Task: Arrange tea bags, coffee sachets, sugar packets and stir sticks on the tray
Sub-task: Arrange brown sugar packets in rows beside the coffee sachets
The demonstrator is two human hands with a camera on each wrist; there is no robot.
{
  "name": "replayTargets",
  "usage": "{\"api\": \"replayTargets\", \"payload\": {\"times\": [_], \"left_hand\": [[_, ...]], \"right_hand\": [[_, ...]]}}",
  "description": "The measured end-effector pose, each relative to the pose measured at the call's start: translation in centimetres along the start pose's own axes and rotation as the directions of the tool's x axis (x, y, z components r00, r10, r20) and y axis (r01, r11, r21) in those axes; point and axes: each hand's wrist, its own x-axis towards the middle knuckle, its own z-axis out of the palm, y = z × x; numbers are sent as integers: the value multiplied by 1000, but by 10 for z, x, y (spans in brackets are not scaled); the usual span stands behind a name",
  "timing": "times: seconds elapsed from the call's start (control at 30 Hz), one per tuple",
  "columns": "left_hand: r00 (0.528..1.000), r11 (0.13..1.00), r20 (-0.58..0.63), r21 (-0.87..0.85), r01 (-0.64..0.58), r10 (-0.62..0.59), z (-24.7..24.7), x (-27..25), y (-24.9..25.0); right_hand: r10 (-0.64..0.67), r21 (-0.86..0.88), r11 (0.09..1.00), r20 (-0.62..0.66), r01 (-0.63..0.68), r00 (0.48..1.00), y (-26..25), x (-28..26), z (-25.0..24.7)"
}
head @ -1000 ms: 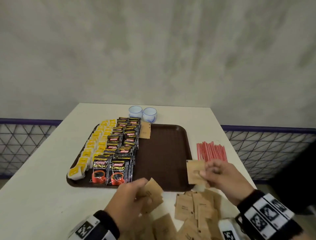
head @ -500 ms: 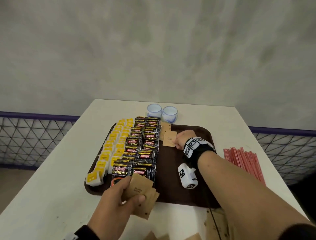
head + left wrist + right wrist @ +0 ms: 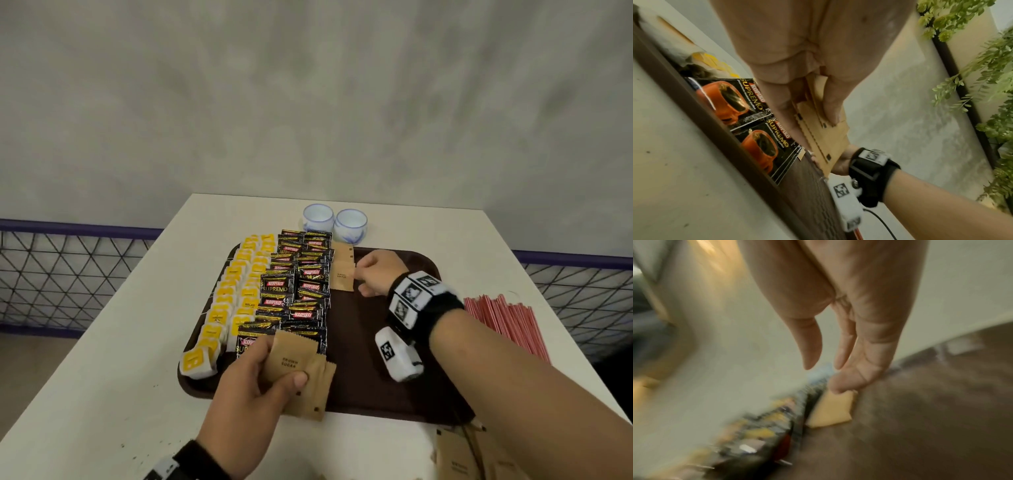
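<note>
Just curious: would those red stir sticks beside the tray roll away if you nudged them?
Probably a little. The red stir sticks look thin and round, lying loose on the flat table, so they'd likely roll and scatter. They seem light.

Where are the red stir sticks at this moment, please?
In the head view, the red stir sticks lie on the white table, off the brown tray's right edge, beyond the right forearm.

Our left hand [image 3: 255, 383], at 7 o'clock: thumb and fingers curled, pinching. Our right hand [image 3: 378, 277], arm outstretched toward 12 o'clock: fingers loose, slightly bent, fingertips [image 3: 835, 386] lowered.
</note>
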Motion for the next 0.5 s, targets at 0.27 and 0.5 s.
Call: {"api": "replayTargets", "payload": {"times": [0.27, 0.5], "left_hand": [[992, 992, -94, -89, -89, 81, 3, 17, 7], [999, 985, -3, -170, -41, 41, 11, 15, 16]], "right_hand": [[-226, 379, 924, 641, -47, 734, -1, -149, -10], [-188, 269, 960, 436, 72, 880, 8, -152, -14]]}}
